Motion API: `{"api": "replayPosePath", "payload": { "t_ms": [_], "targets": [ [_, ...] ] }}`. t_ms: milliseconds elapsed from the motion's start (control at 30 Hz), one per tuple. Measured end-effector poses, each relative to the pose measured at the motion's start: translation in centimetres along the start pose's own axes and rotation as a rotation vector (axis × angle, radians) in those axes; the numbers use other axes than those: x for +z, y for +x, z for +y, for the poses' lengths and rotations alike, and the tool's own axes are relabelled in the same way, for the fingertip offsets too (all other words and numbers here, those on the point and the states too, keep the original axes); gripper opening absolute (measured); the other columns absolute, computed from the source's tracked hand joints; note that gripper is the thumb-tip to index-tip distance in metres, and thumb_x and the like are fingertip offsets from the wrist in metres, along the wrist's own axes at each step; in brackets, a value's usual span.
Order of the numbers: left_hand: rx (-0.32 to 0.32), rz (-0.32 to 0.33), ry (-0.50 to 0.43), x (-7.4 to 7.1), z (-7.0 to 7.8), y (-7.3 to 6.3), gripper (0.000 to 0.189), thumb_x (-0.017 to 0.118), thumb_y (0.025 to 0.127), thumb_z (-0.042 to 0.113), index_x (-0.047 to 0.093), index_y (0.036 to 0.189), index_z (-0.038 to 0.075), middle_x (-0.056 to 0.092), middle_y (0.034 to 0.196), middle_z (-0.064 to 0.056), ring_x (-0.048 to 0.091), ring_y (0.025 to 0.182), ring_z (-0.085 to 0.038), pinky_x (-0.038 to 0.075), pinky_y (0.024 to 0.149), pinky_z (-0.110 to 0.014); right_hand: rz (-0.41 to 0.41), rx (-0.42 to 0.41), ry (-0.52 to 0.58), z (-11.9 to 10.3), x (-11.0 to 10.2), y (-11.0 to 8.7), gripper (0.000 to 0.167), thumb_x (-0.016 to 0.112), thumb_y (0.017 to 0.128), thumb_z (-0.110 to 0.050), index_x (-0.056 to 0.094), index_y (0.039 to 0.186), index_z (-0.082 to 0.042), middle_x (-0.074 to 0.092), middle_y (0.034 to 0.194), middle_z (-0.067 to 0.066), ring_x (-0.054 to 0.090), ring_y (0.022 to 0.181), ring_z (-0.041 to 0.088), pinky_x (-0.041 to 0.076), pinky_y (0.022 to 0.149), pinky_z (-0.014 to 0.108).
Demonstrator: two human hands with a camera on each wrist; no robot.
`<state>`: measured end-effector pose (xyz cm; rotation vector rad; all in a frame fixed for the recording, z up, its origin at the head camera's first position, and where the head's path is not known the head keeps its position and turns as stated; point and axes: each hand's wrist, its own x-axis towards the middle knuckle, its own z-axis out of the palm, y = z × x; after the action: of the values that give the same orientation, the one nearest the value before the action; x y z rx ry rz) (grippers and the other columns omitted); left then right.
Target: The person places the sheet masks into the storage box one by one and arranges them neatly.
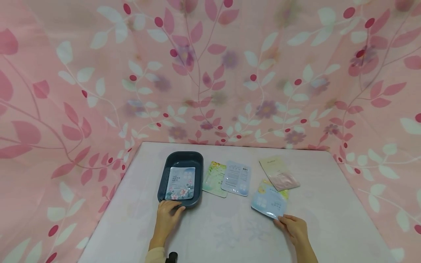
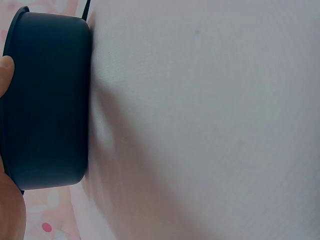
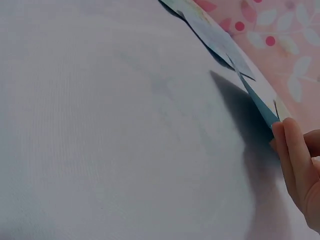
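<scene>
My left hand [image 1: 166,219] holds the near rim of a dark blue rectangular tray [image 1: 184,159]. A light blue floral sheet mask packet [image 1: 180,183] lies inside the tray. In the left wrist view, fingertips touch the rim above the tray's outer wall [image 2: 50,100]. My right hand [image 1: 294,230] pinches the near right corner of a light blue mask packet [image 1: 269,202]. In the right wrist view this packet [image 3: 257,105] is tilted, its held edge raised above its shadow. A yellow-green packet [image 1: 285,193] shows partly beneath it.
Right of the tray, a green packet [image 1: 214,179] lies partly under a blue-white packet with printed text [image 1: 236,179]. Farther right is a beige and pink packet [image 1: 277,171]. All lie on a white-covered table [image 1: 223,226]. Pink floral cloth [image 1: 210,73] hangs behind and beside it.
</scene>
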<state>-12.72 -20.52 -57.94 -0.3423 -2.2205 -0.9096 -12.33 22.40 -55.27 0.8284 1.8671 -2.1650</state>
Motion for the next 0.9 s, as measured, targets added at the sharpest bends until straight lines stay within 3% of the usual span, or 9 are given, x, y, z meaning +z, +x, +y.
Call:
{"api": "replayPosePath", "payload": {
  "t_ms": [333,600,900],
  "targets": [
    [0.005,0.006,-0.003,0.1,-0.1,-0.1,0.024,0.085,0.060,-0.001,0.070,0.080,-0.001,0.069,0.076,-0.008,0.060,0.072,-0.021,0.036,0.075,-0.033,-0.089,-0.136,-0.009,-2.0,1.1,-1.8,0.049,0.051,0.087,0.015,0.031,0.130,0.023,0.062,0.088,0.011,0.070,0.074,0.016,0.052,0.078,0.025],
    [-0.003,-0.001,0.010,0.1,-0.1,-0.1,0.025,0.085,0.060,0.000,0.071,0.080,0.000,0.069,0.077,-0.006,0.061,0.074,-0.020,0.036,0.077,-0.035,-0.184,-0.251,-0.038,-4.2,3.5,-3.5,0.044,0.056,0.087,0.010,0.038,0.125,0.024,0.065,0.092,0.012,0.069,0.081,0.016,0.052,0.079,0.027],
    [-0.010,-0.003,0.010,0.0,0.0,0.0,0.024,0.085,0.061,0.000,0.071,0.080,0.000,0.069,0.076,-0.007,0.060,0.073,-0.020,0.036,0.076,-0.034,-0.262,-0.359,-0.031,-5.3,7.7,-3.7,0.036,0.055,0.084,0.015,0.045,0.116,0.026,0.064,0.086,0.013,0.069,0.072,0.014,0.054,0.073,0.026]
  ]
}}
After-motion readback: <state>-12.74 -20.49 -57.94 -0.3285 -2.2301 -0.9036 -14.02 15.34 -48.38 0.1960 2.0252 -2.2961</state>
